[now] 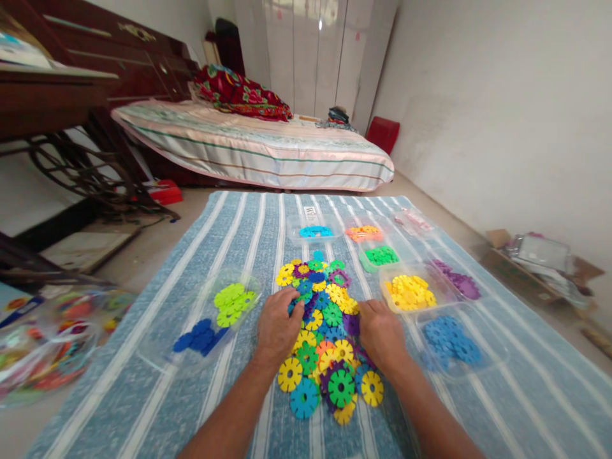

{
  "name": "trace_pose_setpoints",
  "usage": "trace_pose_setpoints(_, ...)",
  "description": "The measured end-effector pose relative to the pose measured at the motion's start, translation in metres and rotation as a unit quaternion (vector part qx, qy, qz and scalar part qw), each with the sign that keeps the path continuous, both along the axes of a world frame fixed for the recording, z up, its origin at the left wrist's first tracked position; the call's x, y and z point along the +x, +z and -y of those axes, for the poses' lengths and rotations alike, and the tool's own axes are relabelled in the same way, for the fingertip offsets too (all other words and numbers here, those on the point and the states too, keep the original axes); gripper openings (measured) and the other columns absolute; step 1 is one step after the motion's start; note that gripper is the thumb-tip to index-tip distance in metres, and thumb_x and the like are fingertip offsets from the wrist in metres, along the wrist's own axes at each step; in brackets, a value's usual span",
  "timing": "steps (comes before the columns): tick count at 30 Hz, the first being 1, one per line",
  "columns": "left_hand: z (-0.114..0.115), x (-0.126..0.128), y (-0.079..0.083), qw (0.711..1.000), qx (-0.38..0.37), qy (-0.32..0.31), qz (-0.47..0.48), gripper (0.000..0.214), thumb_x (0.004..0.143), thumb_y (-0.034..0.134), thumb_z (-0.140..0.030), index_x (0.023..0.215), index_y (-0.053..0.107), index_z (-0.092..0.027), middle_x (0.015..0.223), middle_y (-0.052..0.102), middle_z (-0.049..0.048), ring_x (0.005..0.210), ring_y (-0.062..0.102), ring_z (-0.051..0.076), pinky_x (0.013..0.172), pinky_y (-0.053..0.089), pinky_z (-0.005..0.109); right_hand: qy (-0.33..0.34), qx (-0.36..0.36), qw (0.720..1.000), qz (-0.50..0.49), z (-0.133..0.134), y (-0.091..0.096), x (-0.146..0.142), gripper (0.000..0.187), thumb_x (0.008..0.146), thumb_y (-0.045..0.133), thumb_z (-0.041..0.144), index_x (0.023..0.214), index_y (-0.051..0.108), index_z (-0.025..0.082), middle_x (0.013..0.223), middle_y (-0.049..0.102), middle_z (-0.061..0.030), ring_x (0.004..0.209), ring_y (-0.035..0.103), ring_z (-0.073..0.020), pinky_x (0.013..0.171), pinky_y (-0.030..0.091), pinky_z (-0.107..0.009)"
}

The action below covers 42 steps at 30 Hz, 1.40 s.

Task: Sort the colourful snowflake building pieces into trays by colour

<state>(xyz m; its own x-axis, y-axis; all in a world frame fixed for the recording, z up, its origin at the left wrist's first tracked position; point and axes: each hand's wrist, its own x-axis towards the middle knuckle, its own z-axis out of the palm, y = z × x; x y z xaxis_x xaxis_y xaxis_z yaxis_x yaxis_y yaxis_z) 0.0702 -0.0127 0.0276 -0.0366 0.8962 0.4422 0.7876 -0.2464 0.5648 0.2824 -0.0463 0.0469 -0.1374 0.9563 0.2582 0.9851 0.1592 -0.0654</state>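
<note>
looks mid-sort: left hand (277,328) and right hand (381,335) curled into the centre-frame pile of multicoloured plastic snowflake discs (329,299), can't tell if either grips anything, reckon a single-disc pinch comes next

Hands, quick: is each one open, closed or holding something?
Left hand: fingers curled on the disc pile; grip cannot be told.
Right hand: likewise, cannot be told.
</note>
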Motion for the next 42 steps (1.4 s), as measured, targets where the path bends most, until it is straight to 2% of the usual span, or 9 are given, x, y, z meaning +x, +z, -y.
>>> trace_pose_setpoints(4, 0.000, 0.000, -0.001, 1.000, -0.003, 0.000, -0.006, 0.021, 0.084, 0.048, -0.032, 0.090, 0.065, -0.022, 0.105, 0.070, 0.0071, 0.103, 0.062, 0.023, 0.096, 0.047, 0.040, -0.005, 0.087, 0.996, -0.028, 0.002, 0.010, 0.009, 0.026, 0.088, 0.041, 0.009, 0.090, 0.066, 0.017, 0.076, 0.064, -0.0058, 0.073, 0.056, -0.0177, 0.068, 0.039, -0.026)
trace_pose_setpoints(10, 0.000, 0.000, -0.001, 1.000, -0.002, 0.004, -0.001, 0.020, 0.083, 0.049, -0.031, 0.090, 0.065, -0.022, 0.105, 0.070, 0.0064, 0.103, 0.062, 0.023, 0.096, 0.048, 0.041, -0.082, 0.258, 0.958, -0.091, -0.007, 0.036, 0.038, 0.028, 0.091, 0.040, 0.020, 0.101, 0.066, 0.016, 0.094, 0.066, -0.0125, 0.091, 0.058, -0.0238, 0.081, 0.044, -0.036)
trace_pose_setpoints(16, 0.000, 0.000, 0.000, 1.000, -0.002, 0.005, -0.003, 0.020, 0.083, 0.049, -0.032, 0.090, 0.065, -0.023, 0.105, 0.071, 0.0059, 0.103, 0.062, 0.023, 0.096, 0.048, 0.040, 0.002, 0.123, 0.984, -0.132, -0.013, 0.027, 0.007, 0.025, 0.090, 0.042, 0.021, 0.092, 0.067, 0.019, 0.092, 0.067, -0.0091, 0.090, 0.059, -0.0210, 0.081, 0.046, -0.032)
trace_pose_setpoints(20, 0.000, -0.001, 0.000, 1.000, 0.001, 0.001, -0.008, 0.019, 0.084, 0.049, -0.032, 0.089, 0.065, -0.023, 0.105, 0.070, 0.0058, 0.103, 0.063, 0.023, 0.095, 0.048, 0.040, -0.024, 0.009, 0.997, -0.075, -0.026, 0.017, -0.018, 0.021, 0.089, 0.048, 0.024, 0.086, 0.068, 0.018, 0.087, 0.067, -0.0102, 0.084, 0.060, -0.0226, 0.072, 0.044, -0.031)
trace_pose_setpoints(23, 0.000, -0.002, -0.001, 1.000, 0.003, -0.002, -0.011, 0.019, 0.084, 0.049, -0.031, 0.089, 0.065, -0.022, 0.104, 0.070, 0.0064, 0.102, 0.063, 0.023, 0.095, 0.048, 0.040, -0.031, -0.007, 0.998, -0.047, -0.036, 0.010, -0.025, 0.025, 0.091, 0.046, 0.023, 0.082, 0.068, 0.016, 0.084, 0.067, -0.0102, 0.080, 0.061, -0.0223, 0.067, 0.041, -0.030)
trace_pose_setpoints(30, 0.001, -0.002, -0.001, 1.000, 0.001, -0.001, -0.019, 0.021, 0.084, 0.048, -0.032, 0.091, 0.065, -0.022, 0.104, 0.070, 0.0076, 0.102, 0.063, 0.024, 0.094, 0.048, 0.041, -0.013, 0.021, 0.998, -0.064, -0.029, 0.008, -0.021, 0.031, 0.091, 0.041, 0.014, 0.074, 0.066, 0.017, 0.079, 0.065, -0.0081, 0.077, 0.058, -0.0195, 0.070, 0.040, -0.029)
trace_pose_setpoints(34, 0.002, -0.001, -0.001, 1.000, 0.000, 0.000, -0.019, 0.022, 0.085, 0.047, -0.031, 0.092, 0.065, -0.021, 0.104, 0.070, 0.0084, 0.102, 0.062, 0.024, 0.094, 0.048, 0.041, 0.003, 0.152, 0.980, -0.125, -0.022, 0.023, 0.003, 0.031, 0.093, 0.040, 0.020, 0.074, 0.065, 0.017, 0.082, 0.066, -0.0083, 0.082, 0.059, -0.0185, 0.077, 0.043, -0.030)
trace_pose_setpoints(38, 0.002, 0.000, -0.001, 1.000, -0.002, 0.002, -0.016, 0.022, 0.085, 0.047, -0.031, 0.091, 0.065, -0.020, 0.104, 0.070, 0.0082, 0.102, 0.062, 0.024, 0.094, 0.049, 0.041, -0.063, 0.278, 0.952, -0.111, -0.022, 0.036, 0.038, 0.024, 0.091, 0.045, 0.024, 0.085, 0.067, 0.016, 0.091, 0.068, -0.0109, 0.088, 0.059, -0.0217, 0.082, 0.044, -0.036)
trace_pose_setpoints(42, 0.001, 0.000, -0.001, 1.000, 0.000, 0.002, -0.022, 0.024, 0.085, 0.046, -0.032, 0.091, 0.066, -0.019, 0.103, 0.070, 0.0093, 0.102, 0.062, 0.024, 0.094, 0.049, 0.041, -0.047, 0.276, 0.955, -0.099, -0.025, 0.037, 0.042, 0.022, 0.089, 0.046, 0.022, 0.091, 0.067, 0.016, 0.089, 0.066, -0.0098, 0.088, 0.058, -0.0220, 0.082, 0.045, -0.036)
